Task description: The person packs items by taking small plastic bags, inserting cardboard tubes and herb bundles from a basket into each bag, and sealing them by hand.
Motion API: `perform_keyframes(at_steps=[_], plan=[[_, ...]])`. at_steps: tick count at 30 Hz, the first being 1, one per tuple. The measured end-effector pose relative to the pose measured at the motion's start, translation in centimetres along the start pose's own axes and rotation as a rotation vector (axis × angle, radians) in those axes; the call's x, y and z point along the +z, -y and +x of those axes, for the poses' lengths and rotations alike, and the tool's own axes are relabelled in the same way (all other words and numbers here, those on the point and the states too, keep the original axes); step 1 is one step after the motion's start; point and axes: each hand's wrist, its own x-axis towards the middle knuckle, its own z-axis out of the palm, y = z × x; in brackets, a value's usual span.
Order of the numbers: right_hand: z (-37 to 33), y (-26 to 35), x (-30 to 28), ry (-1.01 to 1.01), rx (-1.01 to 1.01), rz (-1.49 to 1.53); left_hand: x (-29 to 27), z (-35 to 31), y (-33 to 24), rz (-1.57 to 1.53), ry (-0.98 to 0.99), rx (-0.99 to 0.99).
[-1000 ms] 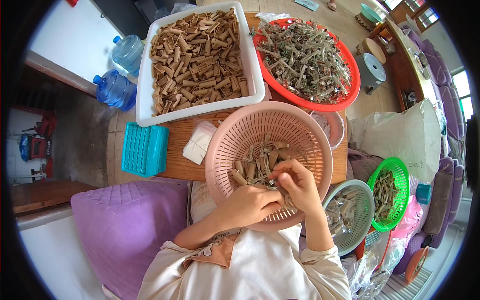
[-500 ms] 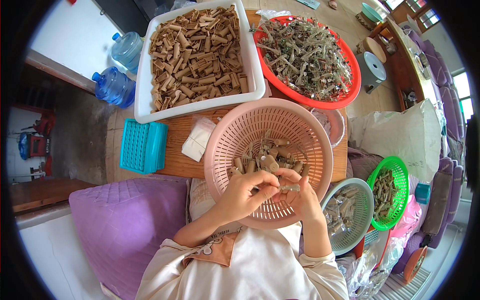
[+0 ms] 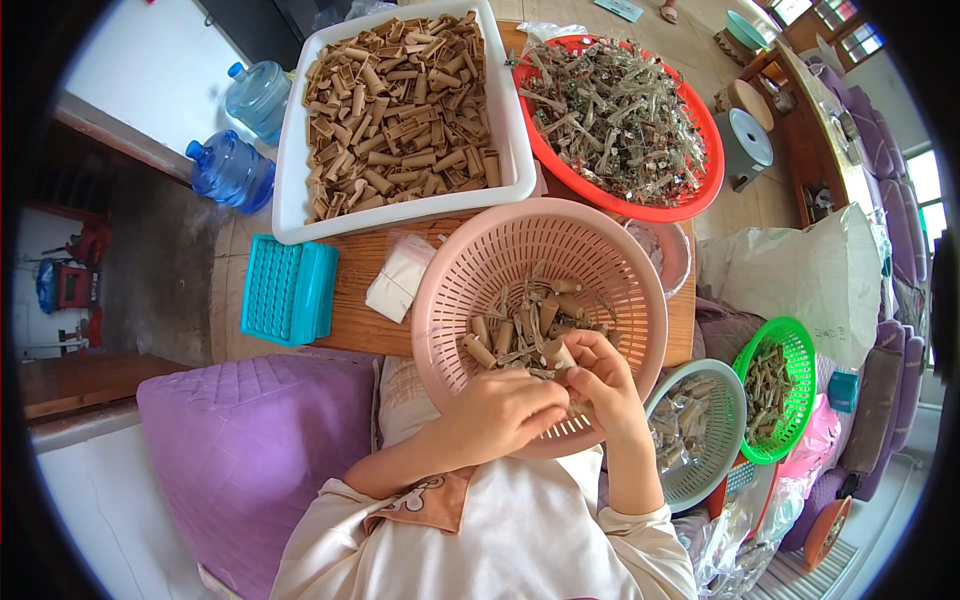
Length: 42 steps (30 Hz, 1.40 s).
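Observation:
Over the near side of a pink slotted basket point(image 3: 437, 310), my two hands meet. Thumb and fingers of my right hand point(image 3: 604, 388) are closed around a short tan tube point(image 3: 558, 355), tilted, with one end facing up. My left hand point(image 3: 512, 405) is curled right beside it with its fingertips pressed together; what they pinch, if anything, is hidden. Under and beyond the hands, loose tan tubes point(image 3: 480, 350) lie in the basket, mixed with thin clear strips point(image 3: 518, 325).
A white tray point(image 3: 285, 190) heaped with tan pieces and a red basket point(image 3: 712, 170) of clear strips stand behind. Left are a teal rack point(image 3: 285, 290) and white packets point(image 3: 398, 280). On the right sit a grey basket point(image 3: 737, 400) and a green basket point(image 3: 808, 390).
The clear piece between my hands no longer shows. A tan tube is now in my right fingers, and my left hand has turned over and lowered slightly.

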Motion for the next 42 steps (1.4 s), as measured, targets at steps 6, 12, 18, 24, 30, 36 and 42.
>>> perform_keyframes(at_steps=[6,12,18,24,30,36,42], plan=[[-0.2,-0.2,0.4,-0.031,0.013,-0.273,-0.5,0.0,0.6,0.161,-0.224,-0.105],[0.2,-1.2,0.4,-0.065,-0.043,-0.216,-1.7,0.0,0.9,0.363,-0.314,-0.118],[0.6,-0.5,-1.7,-0.281,-0.21,-0.086,-5.9,-1.4,7.3,0.108,-0.893,-0.366],[0.8,-0.4,-1.6,-0.253,-0.12,-0.171,-8.0,-2.3,18.0,0.684,-0.715,-0.641],[0.9,-0.2,-1.8,-0.2,-0.069,-0.262,-9.4,-2.1,20.6,0.308,-0.687,-0.839],[1.2,-0.4,-2.3,-0.144,-0.039,-0.319,-9.8,-1.8,19.0,0.237,-0.784,-0.848],[1.4,1.8,-1.4,-0.192,-0.111,-0.36,-8.6,-1.8,13.8,0.147,-0.959,-0.317]])
